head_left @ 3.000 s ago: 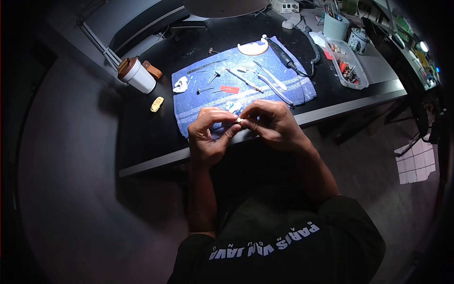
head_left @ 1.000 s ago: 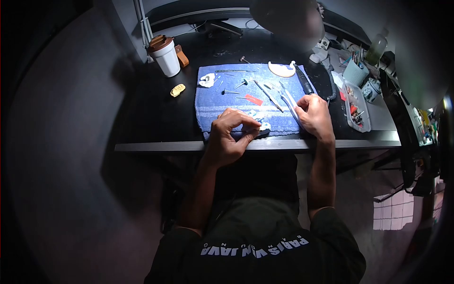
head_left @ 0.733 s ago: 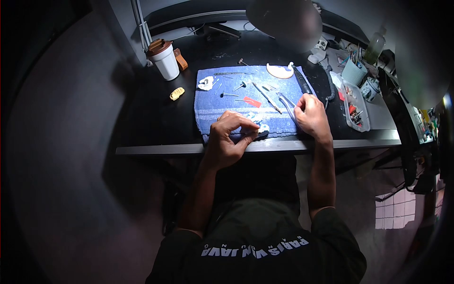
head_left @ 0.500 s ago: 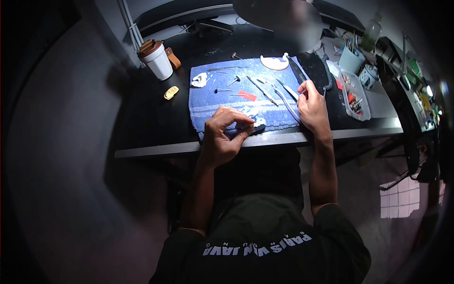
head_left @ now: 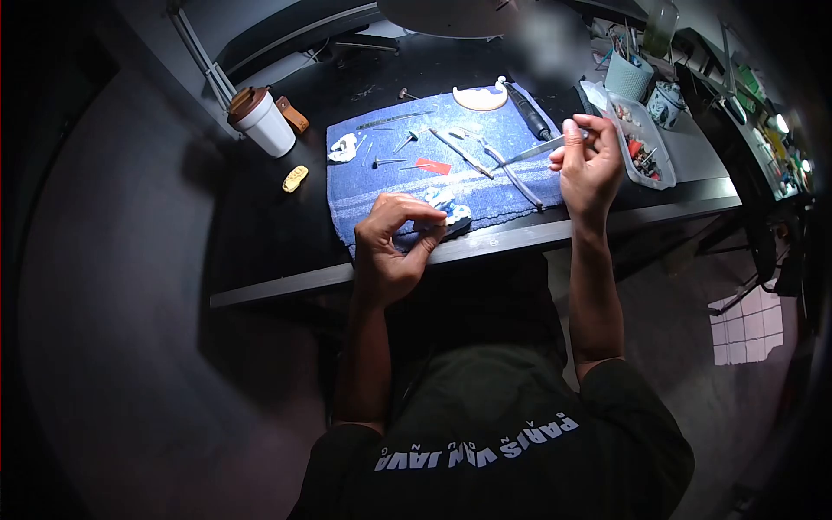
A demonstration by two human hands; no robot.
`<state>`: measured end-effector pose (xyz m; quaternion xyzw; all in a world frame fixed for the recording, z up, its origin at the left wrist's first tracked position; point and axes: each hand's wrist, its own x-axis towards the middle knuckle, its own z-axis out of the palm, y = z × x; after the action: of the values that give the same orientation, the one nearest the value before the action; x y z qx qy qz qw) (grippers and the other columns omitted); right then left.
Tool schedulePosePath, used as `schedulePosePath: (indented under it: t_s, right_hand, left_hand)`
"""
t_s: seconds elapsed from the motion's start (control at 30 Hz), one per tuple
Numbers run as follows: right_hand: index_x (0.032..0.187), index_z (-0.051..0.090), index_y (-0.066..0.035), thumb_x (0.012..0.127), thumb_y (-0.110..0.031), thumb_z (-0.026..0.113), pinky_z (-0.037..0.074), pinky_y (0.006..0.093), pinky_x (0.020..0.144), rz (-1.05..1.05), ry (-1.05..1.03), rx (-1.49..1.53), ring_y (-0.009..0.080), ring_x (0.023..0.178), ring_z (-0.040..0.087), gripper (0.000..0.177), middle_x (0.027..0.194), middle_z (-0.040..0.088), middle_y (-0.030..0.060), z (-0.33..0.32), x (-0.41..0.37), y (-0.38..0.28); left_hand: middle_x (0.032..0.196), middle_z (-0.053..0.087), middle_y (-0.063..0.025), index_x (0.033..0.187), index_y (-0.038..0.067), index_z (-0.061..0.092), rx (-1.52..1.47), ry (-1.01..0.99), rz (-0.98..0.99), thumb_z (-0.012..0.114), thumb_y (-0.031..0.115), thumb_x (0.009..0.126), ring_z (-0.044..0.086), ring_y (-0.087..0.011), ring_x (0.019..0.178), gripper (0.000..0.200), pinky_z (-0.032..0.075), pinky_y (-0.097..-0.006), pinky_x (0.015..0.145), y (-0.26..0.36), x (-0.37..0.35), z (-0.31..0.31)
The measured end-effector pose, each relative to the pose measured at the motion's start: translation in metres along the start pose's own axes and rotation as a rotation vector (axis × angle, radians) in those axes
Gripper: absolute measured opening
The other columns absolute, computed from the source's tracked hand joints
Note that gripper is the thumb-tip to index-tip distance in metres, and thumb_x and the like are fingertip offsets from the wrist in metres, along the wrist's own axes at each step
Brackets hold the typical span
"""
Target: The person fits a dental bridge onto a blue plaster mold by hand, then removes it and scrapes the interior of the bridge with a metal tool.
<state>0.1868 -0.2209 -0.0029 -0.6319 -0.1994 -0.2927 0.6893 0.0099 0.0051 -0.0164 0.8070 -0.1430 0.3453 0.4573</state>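
Note:
My left hand (head_left: 394, 243) is closed at the front edge of the blue cloth (head_left: 373, 186), thumb and forefinger pinching a small white piece (head_left: 457, 213) that lies partly hidden at the fingertips. Raised over the cloth's right side, my right hand (head_left: 592, 166) grips a slim pointed metal tool (head_left: 530, 152), its tip directed left. Below that tip lie a pen-like tool (head_left: 461, 152) and a curved tool (head_left: 517, 184). A dark handpiece (head_left: 529, 113) rests near the cloth's right edge. The red sheet (head_left: 432, 166) is at the cloth's middle.
A white cup with brown lid (head_left: 271, 128) and a yellow piece (head_left: 295, 178) are on the left. At the back of the cloth is a white curved dish (head_left: 479, 98). A clear tray (head_left: 666, 176) and a cup of tools (head_left: 627, 76) stand on the right.
My right hand has lifted the slim metal tool off the cloth. My left hand keeps its pinch. The whole view has shifted, so the table appears slightly turned and further left.

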Motion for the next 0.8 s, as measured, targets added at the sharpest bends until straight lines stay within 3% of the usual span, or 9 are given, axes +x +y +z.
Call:
schedulePosePath:
  t_s: [0.1, 0.13, 0.27, 0.37, 0.5, 0.53, 0.63, 0.8]
  right_hand:
    - [0.113, 0.062, 0.002, 0.102, -0.004, 0.073, 0.052, 0.02, 0.05, -0.146, 0.161, 0.019, 0.0075, 0.061, 0.068, 0.017, 0.086, 0.063, 0.003, -0.002, 0.001, -0.008]
    - [0.113, 0.062, 0.001, 0.099, -0.003, 0.076, 0.054, 0.0189, 0.058, -0.168, 0.224, -0.019, 0.0072, 0.068, 0.069, 0.02, 0.088, 0.067, 0.0034, -0.004, 0.002, -0.003]
    - [0.115, 0.064, -0.003, 0.095, -0.004, 0.082, 0.054, 0.0195, 0.067, -0.357, 0.199, -0.109, 0.0055, 0.079, 0.07, 0.027, 0.089, 0.073, 0.0039, -0.005, 0.002, 0.003]
    - [0.113, 0.067, -0.004, 0.092, -0.006, 0.086, 0.052, 0.0188, 0.062, -0.445, 0.086, -0.137, 0.003, 0.072, 0.067, 0.028, 0.09, 0.074, 0.0027, 0.0, -0.003, -0.002]
    - [0.112, 0.069, -0.003, 0.091, -0.005, 0.086, 0.048, 0.0165, 0.058, -0.19, -0.093, 0.024, 0.0005, 0.067, 0.063, 0.027, 0.082, 0.071, -0.0001, 0.001, -0.007, -0.004]
    - [0.105, 0.071, -0.002, 0.093, -0.005, 0.083, 0.045, 0.0175, 0.056, -0.091, -0.176, 0.008, 0.0006, 0.065, 0.061, 0.017, 0.073, 0.067, -0.0019, -0.004, -0.008, -0.01]
    - [0.096, 0.072, -0.001, 0.096, -0.008, 0.079, 0.044, 0.0196, 0.056, -0.027, -0.282, -0.133, 0.0015, 0.062, 0.059, 0.01, 0.068, 0.064, -0.003, -0.005, -0.006, -0.007]
    - [0.095, 0.071, 0.003, 0.108, -0.025, 0.064, 0.051, 0.0247, 0.055, 0.162, -0.205, -0.042, 0.0077, 0.06, 0.063, 0.031, 0.081, 0.071, 0.0069, -0.004, -0.011, -0.024]
  left_hand:
    - [0.097, 0.076, -0.007, 0.097, 0.003, 0.077, 0.004, 0.001, 0.0, 0.081, -0.01, 0.082, 0.067, -0.0195, 0.098, 0.021, 0.051, -0.033, 0.091, 0.001, -0.001, 0.0]
    - [0.097, 0.076, -0.0069, 0.097, 0.003, 0.077, 0.002, 0.002, 0.003, 0.081, -0.01, 0.082, 0.067, -0.0195, 0.098, 0.021, 0.051, -0.033, 0.091, 0.001, 0.0, 0.0]
    - [0.097, 0.076, -0.0071, 0.097, 0.003, 0.077, -0.001, 0.002, -0.01, 0.081, -0.01, 0.082, 0.067, -0.0197, 0.098, 0.021, 0.051, -0.033, 0.091, 0.0, -0.002, 0.0]
    - [0.097, 0.076, -0.0074, 0.097, 0.003, 0.077, -0.006, 0.002, -0.008, 0.081, -0.01, 0.082, 0.067, -0.0197, 0.098, 0.021, 0.051, -0.0331, 0.091, -0.001, 0.0, 0.0]
    - [0.097, 0.076, -0.0077, 0.097, 0.003, 0.077, -0.004, 0.001, -0.013, 0.081, -0.01, 0.082, 0.067, -0.0197, 0.098, 0.02, 0.051, -0.0333, 0.091, -0.001, -0.002, -0.001]
    - [0.097, 0.076, -0.0077, 0.097, 0.003, 0.077, -0.007, 0.001, -0.012, 0.081, -0.01, 0.082, 0.067, -0.0197, 0.098, 0.02, 0.051, -0.0333, 0.091, -0.001, -0.002, 0.0]
    - [0.097, 0.076, -0.0077, 0.097, 0.003, 0.077, -0.006, 0.001, -0.007, 0.081, -0.011, 0.081, 0.067, -0.02, 0.098, 0.021, 0.051, -0.0334, 0.091, -0.001, -0.001, 0.0]
    - [0.097, 0.076, -0.0079, 0.096, 0.003, 0.077, -0.019, 0.01, -0.025, 0.082, -0.011, 0.08, 0.067, -0.0205, 0.098, 0.022, 0.051, -0.0337, 0.091, 0.002, 0.0, 0.0]
